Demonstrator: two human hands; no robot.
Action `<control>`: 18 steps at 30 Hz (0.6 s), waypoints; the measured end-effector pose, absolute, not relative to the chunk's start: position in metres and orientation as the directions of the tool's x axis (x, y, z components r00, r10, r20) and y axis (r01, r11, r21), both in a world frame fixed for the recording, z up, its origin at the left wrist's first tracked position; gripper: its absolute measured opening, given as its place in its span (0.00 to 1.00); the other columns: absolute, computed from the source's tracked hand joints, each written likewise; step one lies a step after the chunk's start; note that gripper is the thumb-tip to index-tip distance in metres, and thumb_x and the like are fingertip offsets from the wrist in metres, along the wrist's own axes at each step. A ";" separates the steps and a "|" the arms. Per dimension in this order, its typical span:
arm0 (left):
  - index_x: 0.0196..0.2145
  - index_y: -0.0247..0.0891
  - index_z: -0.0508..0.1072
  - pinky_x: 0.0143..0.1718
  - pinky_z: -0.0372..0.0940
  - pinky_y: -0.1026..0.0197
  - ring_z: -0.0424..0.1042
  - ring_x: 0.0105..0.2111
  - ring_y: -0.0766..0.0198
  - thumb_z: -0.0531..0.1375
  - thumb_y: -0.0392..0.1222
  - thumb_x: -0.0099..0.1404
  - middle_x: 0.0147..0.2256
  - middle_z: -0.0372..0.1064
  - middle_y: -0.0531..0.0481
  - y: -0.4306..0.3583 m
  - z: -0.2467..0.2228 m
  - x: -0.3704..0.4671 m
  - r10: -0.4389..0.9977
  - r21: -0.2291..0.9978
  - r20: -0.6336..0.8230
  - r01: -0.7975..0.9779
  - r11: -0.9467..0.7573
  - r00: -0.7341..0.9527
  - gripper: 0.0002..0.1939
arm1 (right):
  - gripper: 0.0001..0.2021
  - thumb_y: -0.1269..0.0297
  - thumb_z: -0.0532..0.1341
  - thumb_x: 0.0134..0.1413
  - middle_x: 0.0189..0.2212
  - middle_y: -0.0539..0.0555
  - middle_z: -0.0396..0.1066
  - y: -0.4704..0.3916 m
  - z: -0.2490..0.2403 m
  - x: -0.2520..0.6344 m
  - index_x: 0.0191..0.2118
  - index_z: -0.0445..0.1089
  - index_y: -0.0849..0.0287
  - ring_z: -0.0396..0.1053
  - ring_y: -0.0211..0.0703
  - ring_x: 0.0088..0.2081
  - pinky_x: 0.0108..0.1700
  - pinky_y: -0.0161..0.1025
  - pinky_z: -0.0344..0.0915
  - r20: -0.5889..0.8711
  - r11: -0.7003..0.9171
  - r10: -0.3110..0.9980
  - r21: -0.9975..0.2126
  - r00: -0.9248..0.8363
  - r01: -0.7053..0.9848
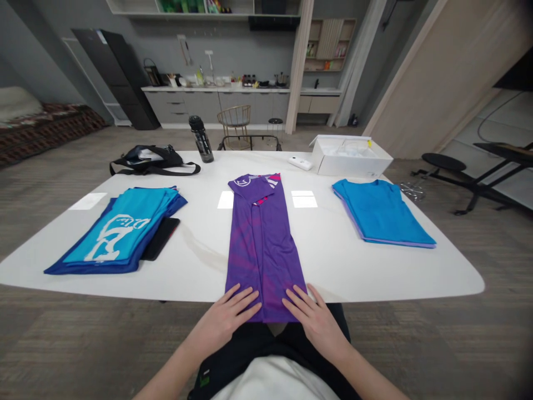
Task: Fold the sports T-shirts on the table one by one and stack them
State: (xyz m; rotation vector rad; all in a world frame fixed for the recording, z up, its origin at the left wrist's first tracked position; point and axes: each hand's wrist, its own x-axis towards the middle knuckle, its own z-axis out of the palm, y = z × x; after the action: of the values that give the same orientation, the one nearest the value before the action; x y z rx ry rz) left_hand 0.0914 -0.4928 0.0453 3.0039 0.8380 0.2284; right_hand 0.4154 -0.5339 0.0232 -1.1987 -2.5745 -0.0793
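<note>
A purple shirt (266, 239) lies in a long narrow strip down the middle of the white table (195, 261), its sides folded inward and its bottom end hanging over the near edge. Its sleeves, with white and pink patches, rest at the far end. My left hand (227, 316) lies on the lower left part of the cloth with its fingers spread. On the lower right part rests my right hand (312, 314), palm down, fingers apart. Neither hand grips the fabric.
Folded blue clothes (125, 228) and a dark flat object (161, 239) lie at the left, another blue stack (378, 211) at the right. Along the far side are a black bag (154, 161), a bottle (201, 139), a small white device (300, 163) and a white box (350, 158).
</note>
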 end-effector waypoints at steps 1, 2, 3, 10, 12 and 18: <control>0.68 0.47 0.59 0.69 0.53 0.44 0.54 0.69 0.59 0.49 0.19 0.54 0.68 0.57 0.52 -0.490 0.046 0.088 0.507 0.063 0.145 0.504 -0.862 0.849 0.46 | 0.37 0.85 0.49 0.55 0.65 0.53 0.64 -0.531 0.023 0.418 0.68 0.61 0.53 0.56 0.47 0.69 0.71 0.59 0.50 0.291 0.659 0.733 -0.081 -0.615 0.748; 0.68 0.46 0.60 0.69 0.53 0.44 0.54 0.69 0.59 0.50 0.19 0.54 0.67 0.58 0.51 -0.487 0.047 0.084 0.500 0.078 0.153 0.494 -0.866 0.852 0.46 | 0.35 0.85 0.50 0.56 0.64 0.53 0.66 -0.529 0.024 0.420 0.67 0.63 0.53 0.57 0.47 0.68 0.71 0.59 0.50 0.290 0.669 0.726 -0.088 -0.624 0.738; 0.68 0.45 0.61 0.69 0.54 0.44 0.55 0.69 0.58 0.50 0.20 0.54 0.67 0.59 0.51 -0.484 0.049 0.080 0.492 0.095 0.163 0.482 -0.871 0.856 0.45 | 0.34 0.85 0.50 0.56 0.63 0.52 0.67 -0.526 0.025 0.422 0.66 0.64 0.53 0.58 0.46 0.68 0.71 0.58 0.49 0.290 0.680 0.718 -0.097 -0.633 0.727; 0.69 0.45 0.57 0.70 0.52 0.46 0.52 0.70 0.57 0.50 0.22 0.62 0.68 0.56 0.48 -0.468 0.056 0.056 0.487 0.070 0.135 0.482 -0.873 0.863 0.40 | 0.40 0.85 0.53 0.49 0.67 0.52 0.61 -0.512 0.036 0.429 0.68 0.61 0.53 0.50 0.49 0.71 0.72 0.61 0.44 0.185 0.708 0.705 -0.122 -0.685 0.696; 0.70 0.47 0.56 0.70 0.51 0.45 0.51 0.70 0.58 0.50 0.23 0.67 0.69 0.54 0.49 -0.465 0.052 0.058 0.485 0.022 0.112 0.486 -0.874 0.867 0.37 | 0.41 0.85 0.54 0.49 0.68 0.52 0.58 -0.510 0.032 0.428 0.69 0.60 0.51 0.48 0.50 0.72 0.72 0.64 0.40 0.169 0.708 0.705 -0.114 -0.689 0.697; 0.68 0.50 0.58 0.71 0.48 0.45 0.56 0.68 0.60 0.53 0.34 0.74 0.67 0.60 0.50 -0.458 0.048 0.080 0.366 0.089 0.137 0.356 -0.930 0.921 0.28 | 0.40 0.84 0.53 0.52 0.68 0.52 0.59 -0.504 0.037 0.429 0.69 0.58 0.48 0.48 0.49 0.72 0.72 0.66 0.33 0.105 0.727 0.682 -0.198 -0.723 0.657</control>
State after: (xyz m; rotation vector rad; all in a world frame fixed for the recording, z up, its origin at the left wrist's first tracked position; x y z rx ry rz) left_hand 0.0795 -0.4583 0.0477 3.0179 0.5678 0.2341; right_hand 0.4295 -0.5044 0.0370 -1.0788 -2.7583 0.2192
